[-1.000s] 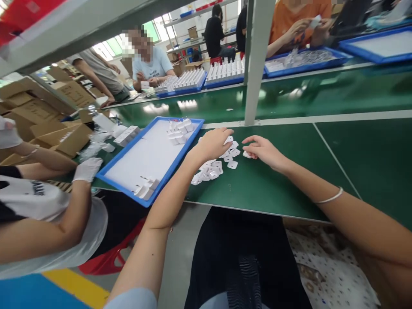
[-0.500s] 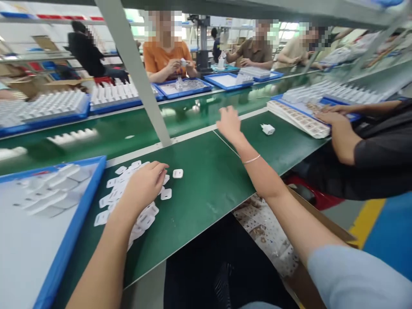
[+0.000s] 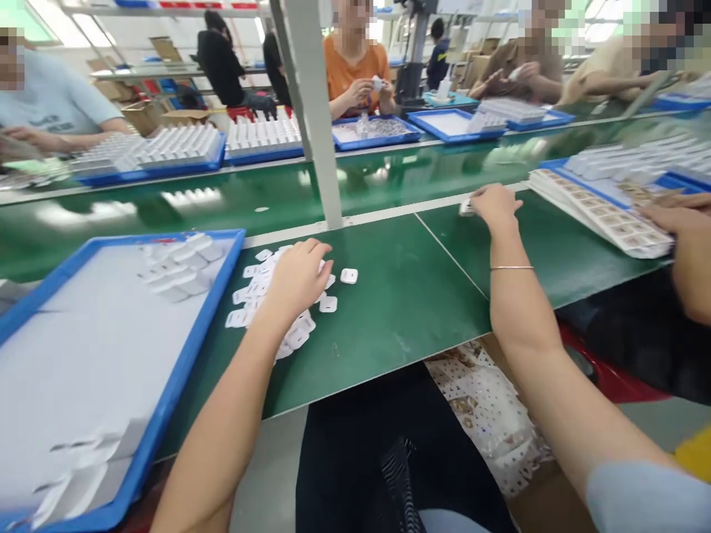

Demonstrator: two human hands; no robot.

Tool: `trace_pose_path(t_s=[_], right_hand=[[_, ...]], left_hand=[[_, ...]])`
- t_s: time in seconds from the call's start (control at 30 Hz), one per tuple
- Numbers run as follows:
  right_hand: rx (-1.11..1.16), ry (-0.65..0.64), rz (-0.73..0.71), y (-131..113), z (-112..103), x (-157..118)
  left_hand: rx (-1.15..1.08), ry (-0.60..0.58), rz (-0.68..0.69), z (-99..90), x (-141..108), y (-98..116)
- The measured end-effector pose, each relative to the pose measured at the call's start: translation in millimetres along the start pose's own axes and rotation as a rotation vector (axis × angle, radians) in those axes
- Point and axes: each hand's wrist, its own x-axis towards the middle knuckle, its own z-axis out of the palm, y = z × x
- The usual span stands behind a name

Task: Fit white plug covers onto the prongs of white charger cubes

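Over a pile of small white square pieces [image 3: 300, 337] rests my left hand [image 3: 300, 274], palm down, its fingers a little apart and nothing visible gripped. One loose white piece [image 3: 349, 276] lies just right of its fingertips. Farther right on the green table [image 3: 389, 311], my right hand [image 3: 496, 203] is at a white plug adapter [image 3: 466, 208], with fingers closed around its right side. Part of the adapter is hidden behind the fingers.
At left is a blue-rimmed tray [image 3: 189, 363] with white housings. A metal post [image 3: 322, 133] rises beyond the pile. At right, stacked sheets [image 3: 605, 215] lie near a co-worker's hand [image 3: 675, 215]. Across the conveyor [image 3: 244, 207], several people sit behind more trays.
My right hand has reached farther right and come to the adapter, which stood apart from it before. The left hand stays over the pile. The camera view has turned left.
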Motion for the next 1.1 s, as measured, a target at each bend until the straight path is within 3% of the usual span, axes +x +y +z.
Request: trace_pose_path(t_s=[0.17,0.4,0.5,0.6,0.73,0.8,0.9,1.0,1.1], right_hand=[[0.079,-0.094,-0.282,-49.9,37.5,-18.0],[0.029,-0.095,-0.368,-81.0,57.8,-35.0],[0.036,-0.115,-0.426,-100.5,66.6,-47.6],[0.079,-0.166,-0.585,-139.0,80.4,-73.5],[0.160,-0.238,-0.800,-219.4,105.7,-97.6],[0.176,-0.222,-0.761,-264.0,118.0,-96.3],[0.196,-0.197,-0.593,-315.7,131.6,-86.8],[0.232,-0.219,-0.433,-336.7,138.0,-82.7],[0.295,-0.285,-0.379,-334.7,135.1,-84.7]], left_hand=[[-0.026,-0.022,-0.042,6.7,-0.6,0.9],[-0.046,0.041,-0.151,0.4,0.6,-12.8],[0.053,-0.005,-0.205,0.7,0.7,-14.3],[0.144,-0.121,-0.212,6.6,-0.5,-10.8],[0.164,-0.171,-0.156,17.4,-3.3,-4.9],[0.173,-0.178,-0.141,20.0,-5.0,-4.9],[0.189,-0.171,-0.157,19.2,-6.9,-10.3],[0.196,-0.143,-0.205,16.8,-8.1,-17.6],[0.186,-0.096,-0.266,15.4,-8.9,-20.6]])
